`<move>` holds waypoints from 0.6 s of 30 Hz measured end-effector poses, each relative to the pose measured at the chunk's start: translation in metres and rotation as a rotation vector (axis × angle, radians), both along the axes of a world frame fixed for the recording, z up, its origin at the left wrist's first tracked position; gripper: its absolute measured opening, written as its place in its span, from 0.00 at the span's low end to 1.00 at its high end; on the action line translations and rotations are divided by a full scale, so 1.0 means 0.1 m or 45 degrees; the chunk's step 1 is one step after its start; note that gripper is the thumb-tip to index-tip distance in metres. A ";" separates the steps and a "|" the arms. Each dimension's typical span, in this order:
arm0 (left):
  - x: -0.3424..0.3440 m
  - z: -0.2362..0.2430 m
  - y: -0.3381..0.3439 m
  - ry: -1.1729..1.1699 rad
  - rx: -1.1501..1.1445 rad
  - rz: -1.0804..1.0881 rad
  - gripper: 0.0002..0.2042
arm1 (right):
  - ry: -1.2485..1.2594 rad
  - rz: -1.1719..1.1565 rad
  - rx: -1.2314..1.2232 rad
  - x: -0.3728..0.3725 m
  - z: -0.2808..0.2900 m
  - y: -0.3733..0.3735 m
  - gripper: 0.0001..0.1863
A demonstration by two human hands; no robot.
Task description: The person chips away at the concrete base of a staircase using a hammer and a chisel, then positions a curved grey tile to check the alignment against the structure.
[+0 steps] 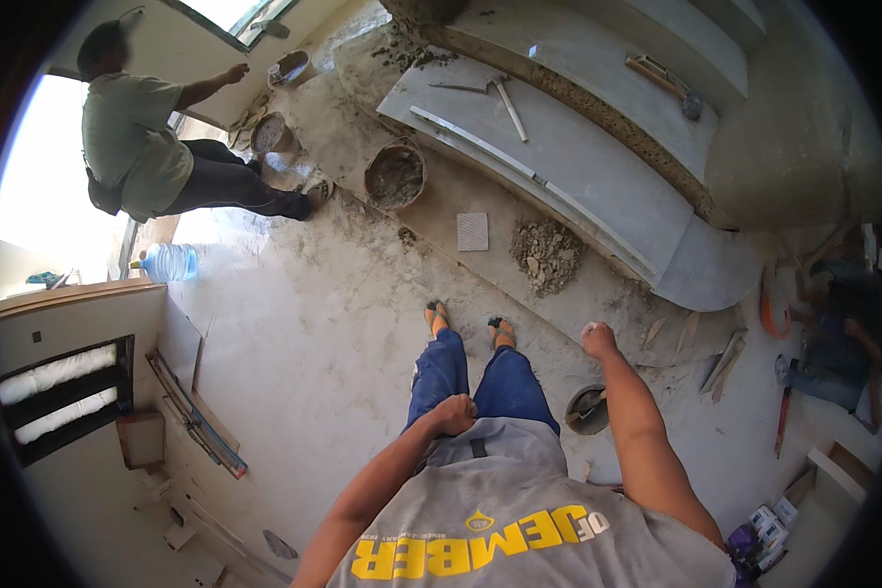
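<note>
At the far left, a standing person in a grey-green shirt point(137, 142) is seen with one arm extended; nearer, a clear blue plastic water bottle point(171, 263) is set down. To the right, a round brown bucket filled with grey mortar point(369, 176) is placed on the dusty pale floor point(294, 323). In the near middle, the left hand point(451, 416) is held against the front of a grey shirt point(490, 446); its fingers are bent, but whether cloth is grasped cannot be told. Beyond the feet, a square pale tile point(472, 232) is laid flat, with a heap of grey-brown rubble point(547, 257) to its right. The right hand point(599, 339) is raised, its fingers clenched into a fist. Below it in view, a round dark bucket point(573, 417) is seen, with a tool inside. Farther right, a seated person point(838, 363) is dimly seen.
</note>
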State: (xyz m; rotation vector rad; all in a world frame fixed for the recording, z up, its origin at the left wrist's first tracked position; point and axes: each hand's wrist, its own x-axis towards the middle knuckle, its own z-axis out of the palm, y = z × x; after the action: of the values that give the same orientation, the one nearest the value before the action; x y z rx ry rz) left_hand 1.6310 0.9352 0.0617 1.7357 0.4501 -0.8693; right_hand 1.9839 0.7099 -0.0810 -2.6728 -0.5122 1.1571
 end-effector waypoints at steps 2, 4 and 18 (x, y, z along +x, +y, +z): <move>0.12 -0.11 0.24 -0.069 -0.088 -0.201 0.14 | 0.010 -0.060 0.093 0.21 0.00 0.26 0.13; 0.12 -0.39 0.44 -0.111 -0.160 -0.463 0.17 | 0.046 -0.125 0.177 0.21 -0.03 0.53 0.14; 3.15 -1.85 4.45 -0.596 0.523 0.396 0.06 | -0.430 -0.367 0.397 1.51 -0.60 3.55 0.13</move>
State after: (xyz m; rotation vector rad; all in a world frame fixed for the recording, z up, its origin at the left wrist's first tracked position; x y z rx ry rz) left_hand 1.9464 1.3806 -0.1238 2.0943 0.5875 -0.1367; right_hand 2.1351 1.0648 -0.1407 -2.5604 -0.3079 0.5044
